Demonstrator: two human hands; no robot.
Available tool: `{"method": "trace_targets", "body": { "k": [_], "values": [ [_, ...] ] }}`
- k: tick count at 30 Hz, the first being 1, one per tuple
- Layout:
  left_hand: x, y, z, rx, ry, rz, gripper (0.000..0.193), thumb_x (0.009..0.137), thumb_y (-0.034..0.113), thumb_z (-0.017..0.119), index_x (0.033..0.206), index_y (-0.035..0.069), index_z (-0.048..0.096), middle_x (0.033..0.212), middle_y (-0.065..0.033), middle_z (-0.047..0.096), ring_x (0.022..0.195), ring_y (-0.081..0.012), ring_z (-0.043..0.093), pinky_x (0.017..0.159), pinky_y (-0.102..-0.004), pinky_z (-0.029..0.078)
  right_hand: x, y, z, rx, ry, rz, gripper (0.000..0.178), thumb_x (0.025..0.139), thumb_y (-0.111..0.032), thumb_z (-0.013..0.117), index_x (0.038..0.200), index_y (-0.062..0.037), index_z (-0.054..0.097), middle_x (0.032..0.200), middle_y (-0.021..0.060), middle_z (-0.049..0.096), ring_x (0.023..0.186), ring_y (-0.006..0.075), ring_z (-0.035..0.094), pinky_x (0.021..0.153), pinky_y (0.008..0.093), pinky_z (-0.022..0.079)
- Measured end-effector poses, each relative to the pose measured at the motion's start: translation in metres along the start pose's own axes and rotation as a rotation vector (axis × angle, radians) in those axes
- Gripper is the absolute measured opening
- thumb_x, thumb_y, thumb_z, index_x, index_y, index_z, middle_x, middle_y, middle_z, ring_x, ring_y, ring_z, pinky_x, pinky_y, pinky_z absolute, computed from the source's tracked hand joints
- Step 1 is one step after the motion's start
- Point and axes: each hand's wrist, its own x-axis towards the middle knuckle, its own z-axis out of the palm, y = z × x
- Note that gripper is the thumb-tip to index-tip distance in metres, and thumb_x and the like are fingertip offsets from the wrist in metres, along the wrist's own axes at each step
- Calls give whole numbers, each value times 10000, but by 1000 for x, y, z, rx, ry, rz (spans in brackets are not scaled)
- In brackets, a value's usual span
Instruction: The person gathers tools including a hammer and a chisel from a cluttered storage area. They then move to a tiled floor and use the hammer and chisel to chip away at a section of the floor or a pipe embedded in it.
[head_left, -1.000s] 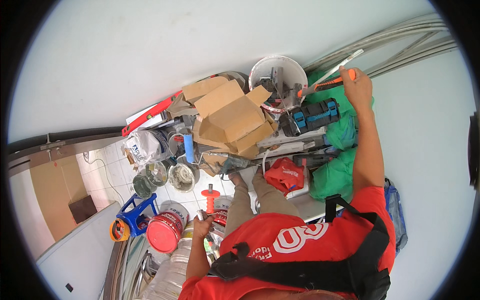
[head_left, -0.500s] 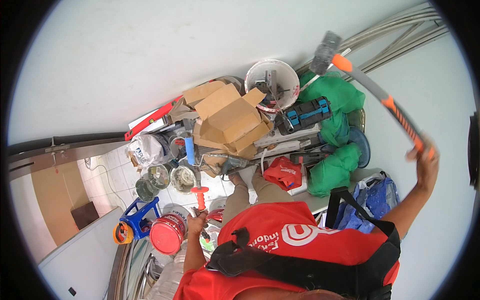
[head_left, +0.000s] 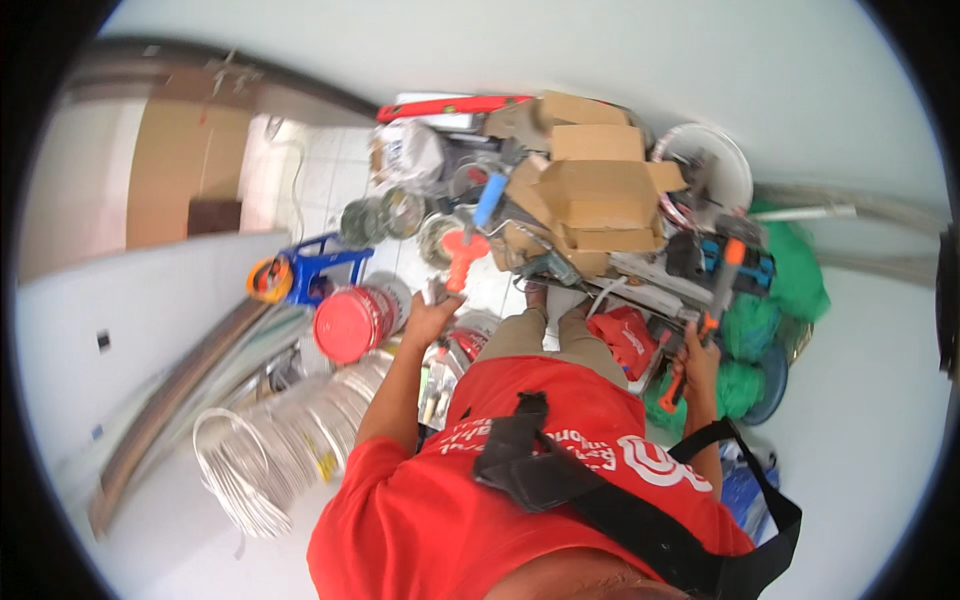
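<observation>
My left hand (head_left: 432, 314) is shut on a chisel with a red hand guard (head_left: 461, 252), held out over the tiled floor in front of my legs. My right hand (head_left: 694, 362) grips the orange-and-black handle of a long hammer (head_left: 716, 300). The handle runs forward from my hand and its head end lies over the black-and-blue tool case (head_left: 725, 262). Both hands are in front of my red shirt, the chisel to the left of my knees, the hammer to the right.
Cardboard boxes (head_left: 600, 180) are piled ahead, with a white bucket (head_left: 715, 165), green bags (head_left: 795, 275) and a red bag (head_left: 625, 335) around them. To the left are a red bucket (head_left: 350, 320), a blue stool (head_left: 322, 265), paint cans (head_left: 385, 215) and coiled white cable (head_left: 255, 455).
My right arm has brought the hammer down from high on the right to beside my body. My left hand still holds the chisel. The view has swung over the pile.
</observation>
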Motion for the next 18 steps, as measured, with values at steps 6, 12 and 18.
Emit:
{"method": "trace_targets", "body": {
  "k": [6,12,18],
  "values": [
    [-5,9,-11,-122,40,-13,752,724,242,865,1158,-161,401,864,-149,651,670,-190,647,581,-325,542,-6,-26,-22,-59,-97,-586,225,995,-239,627,901,-68,516,590,-2,441,463,128,477,442,314,424],
    [-34,-40,-41,-152,222,-7,275,764,171,808,912,11,641,734,-43,637,567,-135,584,520,-302,472,-9,-97,26,-128,-258,-723,270,988,-229,636,807,-76,507,627,-1,482,512,88,464,480,270,377],
    [-55,-83,-95,-319,299,-73,429,738,230,830,1010,-27,619,827,-98,681,610,-172,636,547,-319,526,23,-29,65,-529,-143,-548,397,960,-371,670,704,-137,477,527,-51,413,408,65,385,389,247,300]
  ]
}}
